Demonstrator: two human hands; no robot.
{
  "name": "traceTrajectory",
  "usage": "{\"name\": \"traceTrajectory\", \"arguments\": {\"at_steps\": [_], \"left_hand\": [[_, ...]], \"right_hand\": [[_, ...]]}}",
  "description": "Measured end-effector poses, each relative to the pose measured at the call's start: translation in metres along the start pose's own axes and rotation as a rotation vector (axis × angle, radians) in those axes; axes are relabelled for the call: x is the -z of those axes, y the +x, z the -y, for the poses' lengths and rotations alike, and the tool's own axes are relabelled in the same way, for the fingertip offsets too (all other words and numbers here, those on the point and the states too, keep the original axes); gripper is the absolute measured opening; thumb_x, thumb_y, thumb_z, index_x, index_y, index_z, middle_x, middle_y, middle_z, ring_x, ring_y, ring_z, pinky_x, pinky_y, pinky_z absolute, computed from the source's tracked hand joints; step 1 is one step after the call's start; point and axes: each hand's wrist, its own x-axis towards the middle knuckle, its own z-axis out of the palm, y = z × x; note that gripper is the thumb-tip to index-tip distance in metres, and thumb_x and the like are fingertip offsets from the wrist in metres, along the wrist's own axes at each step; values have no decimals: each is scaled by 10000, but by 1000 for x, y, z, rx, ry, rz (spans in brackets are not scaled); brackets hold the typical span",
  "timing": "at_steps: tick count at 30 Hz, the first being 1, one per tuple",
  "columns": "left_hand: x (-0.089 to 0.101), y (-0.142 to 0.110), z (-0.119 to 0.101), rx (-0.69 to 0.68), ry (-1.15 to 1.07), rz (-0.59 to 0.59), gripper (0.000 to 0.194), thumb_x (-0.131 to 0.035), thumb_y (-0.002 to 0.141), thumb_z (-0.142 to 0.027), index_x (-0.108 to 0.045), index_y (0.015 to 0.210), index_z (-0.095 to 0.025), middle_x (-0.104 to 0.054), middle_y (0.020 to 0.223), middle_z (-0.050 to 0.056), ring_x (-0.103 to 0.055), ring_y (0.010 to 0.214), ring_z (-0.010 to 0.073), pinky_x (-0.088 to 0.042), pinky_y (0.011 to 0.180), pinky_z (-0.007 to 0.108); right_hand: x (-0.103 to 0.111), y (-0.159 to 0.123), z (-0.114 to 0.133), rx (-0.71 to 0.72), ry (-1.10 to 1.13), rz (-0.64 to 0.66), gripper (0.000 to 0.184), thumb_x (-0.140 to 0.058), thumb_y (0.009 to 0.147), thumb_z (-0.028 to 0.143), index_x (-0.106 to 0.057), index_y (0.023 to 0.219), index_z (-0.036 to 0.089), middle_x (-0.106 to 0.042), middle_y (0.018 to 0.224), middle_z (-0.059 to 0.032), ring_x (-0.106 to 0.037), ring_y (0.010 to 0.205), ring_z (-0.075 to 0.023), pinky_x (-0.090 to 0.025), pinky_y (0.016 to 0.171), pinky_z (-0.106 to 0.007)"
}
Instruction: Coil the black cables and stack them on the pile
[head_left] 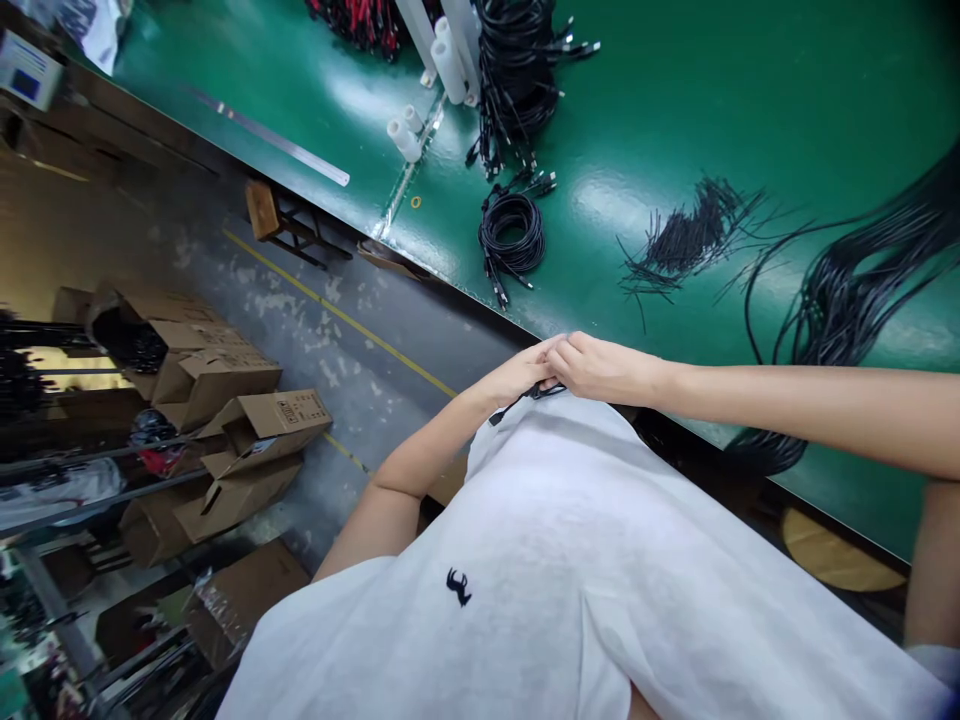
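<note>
The person brings both hands together in front of the white shirt (pixel 555 560), near the edge of the green tabletop (pixel 675 100). The left hand (pixel 523 375) has its fingers bent around a black cable (pixel 536 392), and one dark end of it comes out below this hand, against the shirt. The right hand (pixel 581 365) touches the left one, and its fingers are bent too; I cannot tell what they pinch, because the fingertips are hidden.

The cable is probably light and flexible, with a smooth jacket which may slide a little between the fingers. It does not look fragile, but a sharp bend close to its end could harm it, so it seems better to take hold along the soft length.

On the tabletop, just beyond the hands, lies a coil (pixel 512 232) with metal plugs (pixel 501 296) at its ends. A larger bundle (pixel 521 75) is behind it. To the right there are thin black strips (pixel 694 232), and further a mass of loose wires (pixel 847 300).
</note>
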Motion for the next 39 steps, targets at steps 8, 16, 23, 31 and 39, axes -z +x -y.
{"name": "traceTrajectory", "arguments": {"at_steps": [8, 16, 23, 31, 39], "left_hand": [[-4, 15, -9, -161, -54, -13, 311, -561, 769, -119, -636, 1064, -181, -662, 880, 18, -598, 766, 125, -483, 776, 276], [9, 41, -15, -386, 905, -167, 373, -732, 767, -254, -649, 1122, -177, -667, 1118, 107, -533, 1215, 332, -355, 1060, 444], [-12, 57, 3, -384, 840, -487, 209, -637, 888, -306, -593, 1040, -171, -635, 1082, 102, -586, 1043, 233, -425, 945, 365], [13, 39, -3, -514, 1101, -286, 256, -621, 881, -345, -657, 1052, -158, -684, 1116, 142, -580, 1161, 301, -398, 1022, 424], [-30, 82, 43, -329, 822, -402, 426, -628, 886, -230, -540, 1287, -116, -616, 1281, 185, -542, 1271, 283, -404, 1062, 416]], "right_hand": [[4, 9, -30, -213, 52, 211, 296, -364, 909, 101, -650, 834, 92, -569, 720, -140, -480, 704, -209, -290, 582, -329], [-18, 2, -31, -381, 183, 215, 273, -372, 879, 97, -642, 843, 84, -600, 750, -152, -500, 665, -185, -308, 579, -307], [-22, -3, -47, -438, 124, 259, 288, -368, 863, 90, -646, 929, 54, -591, 794, -161, -504, 695, -196, -297, 586, -297], [-11, -3, -28, -309, 136, 227, 345, -290, 917, 43, -633, 950, 52, -586, 822, -162, -492, 714, -198, -267, 575, -313], [-53, -9, -58, -495, 236, 212, 239, -389, 881, 86, -626, 886, 62, -569, 800, -159, -480, 723, -196, -318, 633, -324]]}}
